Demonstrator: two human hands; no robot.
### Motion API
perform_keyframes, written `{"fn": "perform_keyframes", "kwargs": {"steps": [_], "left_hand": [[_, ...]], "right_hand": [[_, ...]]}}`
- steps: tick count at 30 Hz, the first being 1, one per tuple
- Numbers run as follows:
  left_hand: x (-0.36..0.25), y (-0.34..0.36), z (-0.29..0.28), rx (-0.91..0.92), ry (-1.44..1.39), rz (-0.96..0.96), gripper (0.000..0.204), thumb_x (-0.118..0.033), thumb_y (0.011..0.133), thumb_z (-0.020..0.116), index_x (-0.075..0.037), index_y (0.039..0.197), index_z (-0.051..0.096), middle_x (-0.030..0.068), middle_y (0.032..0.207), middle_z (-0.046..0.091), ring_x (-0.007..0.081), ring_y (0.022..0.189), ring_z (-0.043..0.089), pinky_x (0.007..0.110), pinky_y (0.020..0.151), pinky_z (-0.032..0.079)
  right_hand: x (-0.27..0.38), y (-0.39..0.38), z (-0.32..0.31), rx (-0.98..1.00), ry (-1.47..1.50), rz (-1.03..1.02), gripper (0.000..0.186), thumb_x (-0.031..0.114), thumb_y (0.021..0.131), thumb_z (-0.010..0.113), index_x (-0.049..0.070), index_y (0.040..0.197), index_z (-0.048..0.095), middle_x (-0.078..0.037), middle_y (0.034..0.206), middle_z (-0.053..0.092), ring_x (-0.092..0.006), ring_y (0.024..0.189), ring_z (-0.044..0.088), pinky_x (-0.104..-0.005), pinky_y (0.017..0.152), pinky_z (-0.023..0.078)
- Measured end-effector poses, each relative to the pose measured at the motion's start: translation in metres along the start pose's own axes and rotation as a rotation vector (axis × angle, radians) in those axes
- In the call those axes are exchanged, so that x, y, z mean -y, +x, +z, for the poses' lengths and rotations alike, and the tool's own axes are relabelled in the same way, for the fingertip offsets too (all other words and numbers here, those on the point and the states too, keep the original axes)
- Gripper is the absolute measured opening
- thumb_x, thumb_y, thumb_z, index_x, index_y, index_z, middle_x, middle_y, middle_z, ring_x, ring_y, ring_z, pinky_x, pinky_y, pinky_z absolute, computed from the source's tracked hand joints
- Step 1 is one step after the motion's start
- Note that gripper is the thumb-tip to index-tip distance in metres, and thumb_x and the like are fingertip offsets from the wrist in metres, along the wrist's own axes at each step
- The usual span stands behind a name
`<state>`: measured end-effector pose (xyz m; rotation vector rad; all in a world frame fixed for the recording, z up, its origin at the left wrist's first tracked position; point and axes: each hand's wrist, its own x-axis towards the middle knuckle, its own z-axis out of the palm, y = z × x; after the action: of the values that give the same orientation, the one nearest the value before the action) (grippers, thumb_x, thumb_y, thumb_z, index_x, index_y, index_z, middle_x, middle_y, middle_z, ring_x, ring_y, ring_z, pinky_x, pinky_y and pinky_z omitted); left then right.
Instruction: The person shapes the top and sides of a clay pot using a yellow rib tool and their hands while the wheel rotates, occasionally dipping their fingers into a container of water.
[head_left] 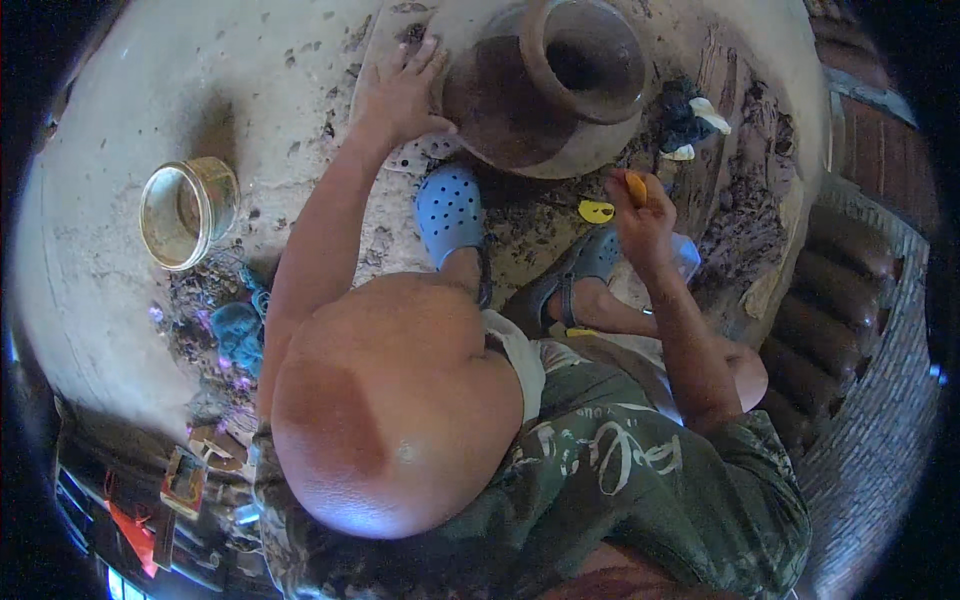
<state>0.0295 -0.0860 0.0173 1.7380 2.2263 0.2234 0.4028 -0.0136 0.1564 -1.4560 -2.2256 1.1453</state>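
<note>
A large round clay pot (505, 112) with a thick rim and wide mouth stands in front of me, its body partly dark brown and partly grey. My left hand (400, 98) lies with fingers spread beside the pot's left side, the thumb close to its wall; I cannot tell if they touch. Below that hand shows a pale board with holes (418, 155). Just off the pot's lower right, my right hand (645, 215) is closed around a small flat orange piece (636, 188), mostly hidden by the fingers. A yellow flat piece (596, 212) with a dark hole lies on the ground nearby.
My feet wear blue clogs (449, 210) near the pot. A dark cloth (680, 118) with white pieces and a dark clay heap (748, 205) lie right. Left are a clear round tub (190, 213) and teal cloth (238, 335). Stacked dark rounded forms (835, 285) stand farther right.
</note>
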Motion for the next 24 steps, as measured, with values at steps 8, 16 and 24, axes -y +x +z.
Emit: {"fn": "perform_keyframes", "kwargs": {"steps": [8, 16, 24], "left_hand": [[-0.05, -0.045, -0.002, -0.085, 0.027, 0.024, 0.099, -0.056, 0.081, 0.079, -0.007, 0.158, 0.04, 0.0149, 0.167, 0.03, 0.0404, 0.153, 0.03, 0.065, 0.12, 0.028], [-0.055, -0.05, -0.015, -0.106, -0.09, 0.183, 0.076, -0.043, 0.082, 0.08, -0.003, 0.142, 0.057, 0.0183, 0.154, 0.05, 0.0381, 0.141, 0.047, 0.053, 0.119, 0.035], [-0.063, -0.015, -0.038, 0.045, 0.222, 0.211, 0.084, -0.042, 0.079, 0.082, -0.006, 0.149, 0.053, 0.0187, 0.163, 0.04, 0.0391, 0.151, 0.034, 0.055, 0.12, 0.032]], "right_hand": [[-0.011, 0.012, 0.006, -0.182, 0.09, 0.203, 0.029, 0.024, 0.093, 0.079, 0.002, 0.111, 0.072, -0.005, 0.091, 0.074, -0.0142, 0.085, 0.068, -0.0304, 0.078, 0.054], [-0.021, 0.043, 0.011, -0.337, 0.759, 0.563, 0.026, 0.012, 0.09, 0.08, 0.005, 0.114, 0.072, 0.003, 0.079, 0.06, -0.0085, 0.067, 0.052, -0.0276, 0.06, 0.042], [-0.024, 0.067, 0.026, -0.434, 0.846, 0.49, 0.026, 0.013, 0.09, 0.081, 0.004, 0.113, 0.074, 0.001, 0.083, 0.065, -0.0091, 0.07, 0.054, -0.0281, 0.062, 0.043]]}}
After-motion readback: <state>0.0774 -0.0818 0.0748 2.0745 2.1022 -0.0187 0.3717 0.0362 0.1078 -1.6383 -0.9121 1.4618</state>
